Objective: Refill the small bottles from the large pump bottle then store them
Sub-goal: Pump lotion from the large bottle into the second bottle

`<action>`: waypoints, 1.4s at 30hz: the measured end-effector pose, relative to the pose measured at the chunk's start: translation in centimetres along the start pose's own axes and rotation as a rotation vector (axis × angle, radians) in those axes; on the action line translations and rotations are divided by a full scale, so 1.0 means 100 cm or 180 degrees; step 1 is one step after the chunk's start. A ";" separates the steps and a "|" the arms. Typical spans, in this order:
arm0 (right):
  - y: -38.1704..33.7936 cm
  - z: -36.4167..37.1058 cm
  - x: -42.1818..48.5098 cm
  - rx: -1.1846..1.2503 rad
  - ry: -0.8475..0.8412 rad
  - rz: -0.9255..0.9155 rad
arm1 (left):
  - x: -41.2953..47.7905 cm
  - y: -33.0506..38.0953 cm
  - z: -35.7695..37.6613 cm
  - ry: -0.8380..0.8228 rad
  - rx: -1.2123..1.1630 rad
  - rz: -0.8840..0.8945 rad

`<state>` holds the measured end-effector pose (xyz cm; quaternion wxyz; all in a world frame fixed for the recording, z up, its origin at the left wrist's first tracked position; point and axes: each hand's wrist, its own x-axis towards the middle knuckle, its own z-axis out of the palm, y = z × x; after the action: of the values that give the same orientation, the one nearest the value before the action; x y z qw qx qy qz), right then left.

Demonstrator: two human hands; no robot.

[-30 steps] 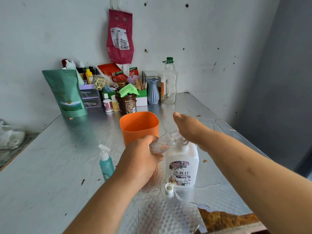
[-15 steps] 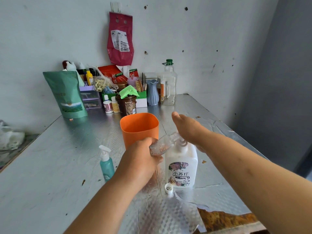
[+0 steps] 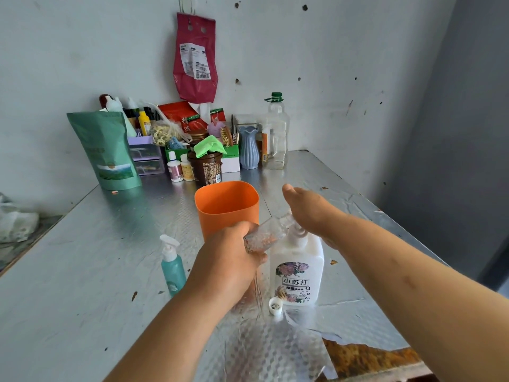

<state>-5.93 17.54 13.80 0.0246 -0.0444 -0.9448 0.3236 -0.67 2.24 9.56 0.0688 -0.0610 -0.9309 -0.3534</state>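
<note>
My left hand [image 3: 228, 257] grips a small clear bottle [image 3: 268, 232], tilted with its mouth up against the pump spout of the large white pump bottle [image 3: 298, 271]. My right hand [image 3: 311, 210] lies palm-down on the pump head, fingers straight; the pump head itself is hidden under it. The small bottle's white cap [image 3: 275, 306] lies on the table in front of the pump bottle. A small teal pump bottle [image 3: 172, 268] stands to the left of my left hand. An orange cup [image 3: 227, 208] stands just behind my left hand.
The foil-covered table [image 3: 82, 271] has a torn edge at the front right. Along the back wall stand a green pouch [image 3: 106, 150], a purple drawer box [image 3: 146, 154], a brown tub [image 3: 206, 169], a blue vase [image 3: 248, 147] and a clear jug [image 3: 275, 133].
Both hands hold nearly the same pose; the right hand has sunk slightly on the pump head.
</note>
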 end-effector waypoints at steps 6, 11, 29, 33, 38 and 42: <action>0.002 0.005 -0.007 -0.0111 -0.0064 -0.0027 | 0.000 -0.001 0.006 -0.0064 0.0111 -0.0039; -0.002 0.000 -0.001 0.0109 0.0022 -0.0003 | 0.000 0.000 0.002 -0.0030 0.0081 -0.0031; 0.000 0.001 -0.001 -0.0388 -0.0086 -0.0234 | 0.001 -0.003 0.002 -0.0021 -0.0010 0.0022; 0.003 0.005 -0.006 -0.0332 -0.0048 -0.0130 | 0.001 -0.003 0.007 -0.0060 0.0050 -0.0023; -0.001 0.001 -0.005 -0.0328 -0.0086 -0.0151 | -0.002 -0.001 0.004 -0.0039 0.0008 -0.0035; -0.006 -0.008 -0.005 -0.0384 0.0027 -0.0231 | 0.000 0.002 -0.002 -0.0011 -0.0013 0.0039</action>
<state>-5.46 17.46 14.78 0.0376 -0.0130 -0.9635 0.2648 -0.60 2.24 9.84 0.0691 -0.0675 -0.9300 -0.3547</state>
